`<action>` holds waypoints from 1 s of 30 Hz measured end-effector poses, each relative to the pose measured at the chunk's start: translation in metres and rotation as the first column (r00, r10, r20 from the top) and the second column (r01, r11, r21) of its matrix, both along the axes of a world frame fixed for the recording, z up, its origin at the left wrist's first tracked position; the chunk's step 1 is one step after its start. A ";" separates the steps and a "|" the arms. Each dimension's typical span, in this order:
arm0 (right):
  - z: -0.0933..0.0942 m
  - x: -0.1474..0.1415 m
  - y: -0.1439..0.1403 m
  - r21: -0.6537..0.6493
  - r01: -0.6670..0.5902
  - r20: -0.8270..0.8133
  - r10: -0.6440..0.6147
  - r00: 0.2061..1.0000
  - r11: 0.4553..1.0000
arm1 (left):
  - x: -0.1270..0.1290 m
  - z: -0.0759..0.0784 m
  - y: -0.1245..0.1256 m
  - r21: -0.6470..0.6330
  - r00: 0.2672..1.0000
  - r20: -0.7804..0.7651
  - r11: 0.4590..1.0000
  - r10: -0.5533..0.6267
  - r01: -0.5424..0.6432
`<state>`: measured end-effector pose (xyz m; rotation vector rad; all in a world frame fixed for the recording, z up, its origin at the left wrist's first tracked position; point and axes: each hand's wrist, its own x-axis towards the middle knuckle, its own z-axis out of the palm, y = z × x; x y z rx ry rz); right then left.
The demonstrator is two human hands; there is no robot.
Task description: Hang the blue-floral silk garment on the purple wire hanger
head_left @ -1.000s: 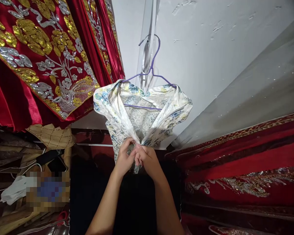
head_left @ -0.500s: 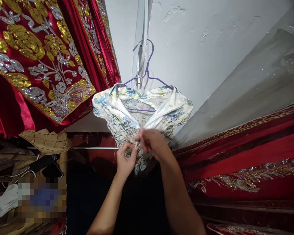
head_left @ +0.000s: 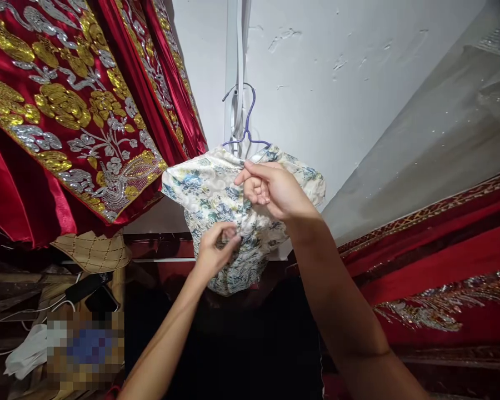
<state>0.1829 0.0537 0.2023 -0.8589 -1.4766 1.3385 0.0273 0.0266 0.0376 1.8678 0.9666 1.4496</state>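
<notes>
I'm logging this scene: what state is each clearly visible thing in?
Floral blouse: hanging, front drawn together
Purple hanger: upright, hook exposed
Left hand: fingers curled at the blouse front
Right hand: fingers curled below the hanger
Red embroidered cloth: hanging
Sheer grey fabric: draped
White bundle: crumpled, material unclear

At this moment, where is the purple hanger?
In the head view, the purple hanger is at upper middle, before the white wall; its arms enter the neck of the floral garment, with the red embroidered cloth to the left.
</notes>
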 end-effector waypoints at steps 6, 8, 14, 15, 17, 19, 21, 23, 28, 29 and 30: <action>-0.006 -0.003 -0.007 0.099 0.059 0.070 -0.066 0.995 0.993 | 0.004 0.121 0.041 0.370 0.985 -0.093 0.924 0.142 -0.098; -0.015 0.000 0.000 0.135 0.091 0.045 -0.098 0.994 0.987 | 0.010 0.139 0.045 0.413 0.967 -0.187 0.907 0.173 -0.082; -0.082 0.002 0.022 0.029 0.089 0.096 -0.091 0.991 0.996 | -0.012 0.153 0.052 0.472 0.941 0.179 0.815 0.286 -0.337; -0.094 0.001 0.020 -0.005 0.080 0.098 -0.079 0.992 0.997 | -0.027 0.152 0.056 0.420 0.899 0.314 0.805 0.304 -0.419; -0.114 -0.003 0.009 -0.044 0.037 0.062 -0.034 0.997 0.998 | -0.060 0.142 0.066 0.214 0.761 0.571 0.839 0.308 -0.500; -0.128 -0.007 -0.009 -0.063 -0.019 0.005 0.020 1.000 0.998 | -0.087 0.119 0.075 -0.168 0.567 0.765 0.945 0.304 -0.279; -0.139 -0.011 -0.029 -0.086 -0.040 -0.052 0.036 0.998 0.996 | -0.099 0.086 0.082 -0.402 0.417 0.831 0.916 0.367 -0.006; -0.150 -0.012 -0.047 -0.116 0.004 -0.118 -0.018 0.993 0.993 | -0.095 0.054 0.086 -0.477 0.391 0.796 0.877 0.463 -0.067; -0.174 -0.001 -0.074 -0.240 0.115 -0.165 -0.158 0.974 0.964 | -0.074 0.038 0.092 0.032 0.702 0.527 0.814 0.479 -0.580; -0.175 0.002 -0.076 -0.242 0.116 -0.144 -0.154 0.977 0.963 | -0.074 0.045 0.095 0.149 0.752 0.446 0.788 0.486 -0.598; -0.175 0.003 -0.078 -0.237 0.111 -0.124 -0.143 0.982 0.965 | -0.076 0.051 0.097 0.227 0.783 0.382 0.772 0.491 -0.594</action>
